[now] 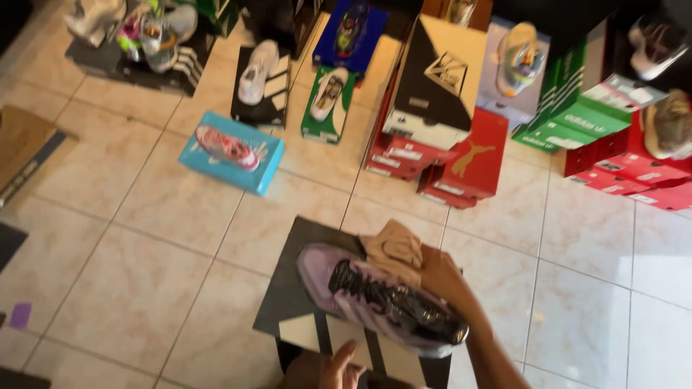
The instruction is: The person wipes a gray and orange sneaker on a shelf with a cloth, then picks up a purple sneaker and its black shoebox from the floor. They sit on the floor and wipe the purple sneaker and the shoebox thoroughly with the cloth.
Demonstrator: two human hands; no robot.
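Note:
My right hand (441, 277) grips a lilac and black sneaker (382, 299) wrapped in clear film, together with a tan cloth (393, 250) bunched against the shoe's side. The sneaker hangs tilted just above a black shoebox with white stripes (292, 288) that lies on the tiled floor. My left hand (339, 366) shows only partly at the bottom edge, thumb raised, close to the box's near end and below the shoe; what it holds is hidden.
Shoeboxes with sneakers on top stand across the far floor: a light blue box (232, 153) with a pink shoe, a green box (328, 106), a black box (261, 85), stacked red boxes (461, 162), green boxes (577, 108). A brown mat (25, 148) lies at left.

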